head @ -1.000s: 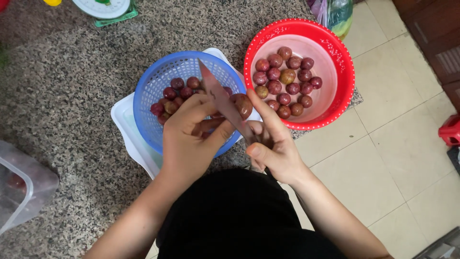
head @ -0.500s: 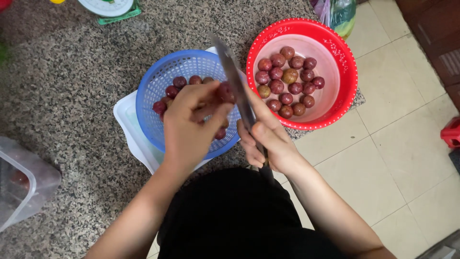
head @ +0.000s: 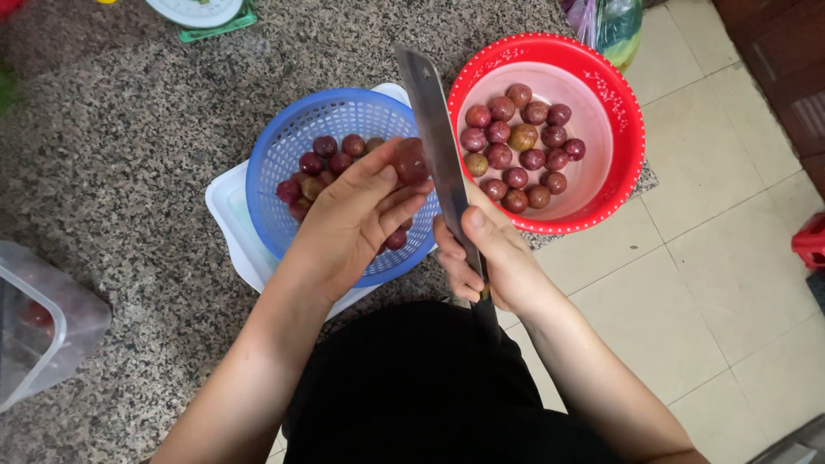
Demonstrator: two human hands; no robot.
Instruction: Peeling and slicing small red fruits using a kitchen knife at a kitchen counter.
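Observation:
My left hand point(head: 357, 219) holds one dark red round fruit point(head: 411, 160) at its fingertips, above the blue perforated basket point(head: 284, 150), which contains several more of the same fruits. My right hand point(head: 490, 258) grips the handle of a long steel knife point(head: 434, 137), its blade pointing away from me and standing just right of the held fruit, touching or nearly touching it. A red basket point(head: 623, 112) to the right holds several red and brownish fruits.
The blue basket sits on a white tray point(head: 228, 210) on speckled granite floor point(head: 129, 129). A clear plastic container point(head: 39, 322) is at the left edge, a white scale point(head: 193, 10) at the top, a plastic bag point(head: 606, 21) at top right, beige tiles point(head: 713, 283) to the right.
The knife blade has swung upright from a slant, and my left hand has lifted the fruit up beside it.

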